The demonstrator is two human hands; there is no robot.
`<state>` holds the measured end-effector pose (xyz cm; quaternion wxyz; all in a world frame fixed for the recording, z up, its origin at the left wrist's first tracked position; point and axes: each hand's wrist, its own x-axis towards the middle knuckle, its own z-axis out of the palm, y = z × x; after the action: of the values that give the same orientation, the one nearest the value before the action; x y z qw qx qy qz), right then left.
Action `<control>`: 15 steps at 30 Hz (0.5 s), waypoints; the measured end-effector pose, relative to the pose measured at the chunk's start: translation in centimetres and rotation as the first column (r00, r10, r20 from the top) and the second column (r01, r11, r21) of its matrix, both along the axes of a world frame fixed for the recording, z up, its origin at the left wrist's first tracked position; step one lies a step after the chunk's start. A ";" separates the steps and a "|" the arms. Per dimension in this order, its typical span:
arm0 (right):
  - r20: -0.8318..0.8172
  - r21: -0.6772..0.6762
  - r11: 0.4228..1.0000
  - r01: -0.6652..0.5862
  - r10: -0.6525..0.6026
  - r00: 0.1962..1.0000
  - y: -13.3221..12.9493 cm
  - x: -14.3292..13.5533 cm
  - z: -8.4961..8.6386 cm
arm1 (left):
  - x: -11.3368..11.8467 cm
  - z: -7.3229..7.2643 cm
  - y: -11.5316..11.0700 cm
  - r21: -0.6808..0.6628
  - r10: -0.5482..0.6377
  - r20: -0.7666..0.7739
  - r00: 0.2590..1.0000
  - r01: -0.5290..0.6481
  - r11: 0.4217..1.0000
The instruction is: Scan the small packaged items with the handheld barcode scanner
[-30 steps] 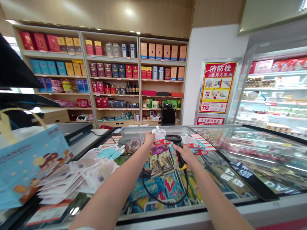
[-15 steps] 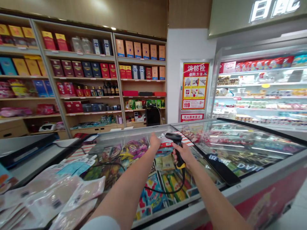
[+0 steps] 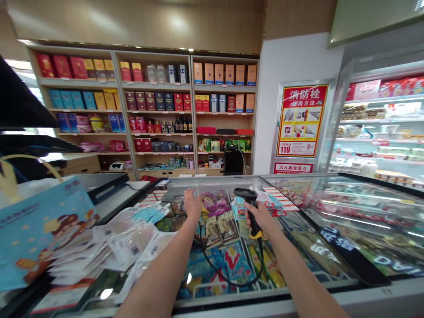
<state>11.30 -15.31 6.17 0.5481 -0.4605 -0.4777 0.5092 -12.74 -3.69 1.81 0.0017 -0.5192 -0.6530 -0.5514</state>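
Observation:
My right hand (image 3: 263, 219) is wrapped around the handle of a black and yellow barcode scanner (image 3: 254, 215), its head pointing left. The scanner's black cable (image 3: 217, 276) loops down over the freezer's glass top and back towards my left arm. My left hand (image 3: 192, 204) is stretched out above the glass, fingers apart and nothing visible in them. A pile of blue, white and red packets (image 3: 275, 202) lies just behind the scanner. Left of my left hand are a light-blue packet (image 3: 150, 215) and a spread heap of white packets (image 3: 127, 243).
Under the glass of the chest freezer (image 3: 331, 304) lie colourful frozen packs (image 3: 220, 227). A light-blue paper bag (image 3: 46, 229) stands at the left, beside a dark flat device (image 3: 102, 183). Shelves of boxes (image 3: 159, 101) line the back wall; a lit cooler (image 3: 384, 132) stands right.
The view has turned left, bringing the paper bag into sight. My left hand has moved left, away from the packet pile by the scanner. My right hand still grips the scanner.

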 end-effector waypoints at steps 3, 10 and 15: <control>0.009 -0.009 0.997 -0.074 0.074 0.997 0.4 -3.1 0.3 | -4.0 -0.4 -0.6 -0.081 0.096 -0.048 0.994 -0.100 0.992; 0.022 -0.025 0.981 -0.193 0.193 0.981 1.4 -8.6 0.5 | -10.3 0.1 -2.4 -0.182 0.186 -0.167 0.968 -0.215 0.959; 0.027 -0.028 0.979 -0.202 0.203 0.979 2.5 -10.1 -0.7 | -14.8 1.2 -2.8 -0.338 0.214 -0.250 0.944 -0.292 0.895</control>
<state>1.19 -12.83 5.44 0.4806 -0.4238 -0.5239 0.5612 -27.49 -6.49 3.01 0.0435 -0.4746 -0.8035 -0.3566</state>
